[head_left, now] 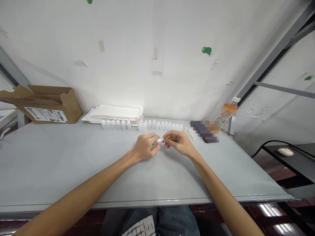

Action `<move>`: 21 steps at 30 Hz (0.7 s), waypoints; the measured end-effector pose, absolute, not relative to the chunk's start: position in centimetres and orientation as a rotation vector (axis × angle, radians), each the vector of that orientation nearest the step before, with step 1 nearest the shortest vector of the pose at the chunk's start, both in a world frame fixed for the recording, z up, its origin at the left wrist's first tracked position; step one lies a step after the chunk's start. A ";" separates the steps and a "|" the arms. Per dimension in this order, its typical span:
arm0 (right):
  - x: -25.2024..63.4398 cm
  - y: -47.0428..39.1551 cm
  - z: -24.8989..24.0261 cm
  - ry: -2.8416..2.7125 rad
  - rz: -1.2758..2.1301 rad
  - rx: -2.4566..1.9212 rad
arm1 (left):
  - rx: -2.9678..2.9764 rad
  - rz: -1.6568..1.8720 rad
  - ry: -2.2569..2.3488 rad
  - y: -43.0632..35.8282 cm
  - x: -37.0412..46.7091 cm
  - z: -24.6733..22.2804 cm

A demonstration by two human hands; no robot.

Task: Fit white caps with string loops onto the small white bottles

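My left hand (147,146) is closed around a small white plastic squeeze bottle (159,140), mostly hidden by my fingers. My right hand (179,143) pinches a thin white cap strap (164,142) that curves out from the bottle's top. Both hands are close together, just above the middle of the table. Behind them stands a row of small translucent bottles (157,126) without visible tips. Farther left, several similar bottles (118,125) carry pointed tops. A pile of small white strap-like pieces (193,134) lies to the right of my right hand.
An opened cardboard box (71,106) sits at the back left of the grey table (73,170). Beside it is a stack of white sheets (118,111). At the back right are a dark, partly pixelated flat object (203,131) and an orange drink bottle (228,109) leaning near the frame.
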State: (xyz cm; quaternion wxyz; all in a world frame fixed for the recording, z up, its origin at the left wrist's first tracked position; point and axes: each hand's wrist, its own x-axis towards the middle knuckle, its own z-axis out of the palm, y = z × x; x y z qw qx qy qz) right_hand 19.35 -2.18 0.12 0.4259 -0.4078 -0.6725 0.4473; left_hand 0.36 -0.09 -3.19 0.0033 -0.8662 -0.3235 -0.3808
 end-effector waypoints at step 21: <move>19.0 -1.8 -1.2 -1.669 1.321 -0.967 | -2.595 -1.118 -0.914 -0.3 0.5 -3.9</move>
